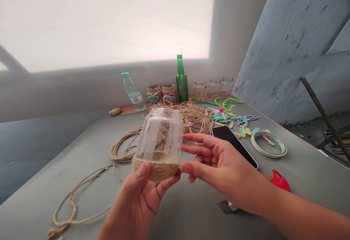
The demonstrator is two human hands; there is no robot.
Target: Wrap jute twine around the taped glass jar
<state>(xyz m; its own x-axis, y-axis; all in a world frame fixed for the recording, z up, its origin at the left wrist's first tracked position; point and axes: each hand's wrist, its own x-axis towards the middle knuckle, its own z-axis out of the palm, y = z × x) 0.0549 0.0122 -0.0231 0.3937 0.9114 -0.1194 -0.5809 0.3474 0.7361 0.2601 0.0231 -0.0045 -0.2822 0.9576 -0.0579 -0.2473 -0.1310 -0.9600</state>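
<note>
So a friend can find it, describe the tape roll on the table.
On the grey table, right of the right hand, lies a black phone. Just beside it, a roll of pale tape lies flat, the only open ring there, just above a red plastic piece.

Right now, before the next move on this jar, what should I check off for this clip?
Glass jar held steady: ok, upright in the left hand.
Twine band around the jar's base: ok, coils lie close together.
Band's end tucked in: cannot tell, the hands and the angle hide it.
Right hand at the jar: ok, fingers open beside it.
Phone clear of the right hand: not ok, it lies right below the hand.
Twine pile behind the jar: not ok, loose and tangled.
</note>
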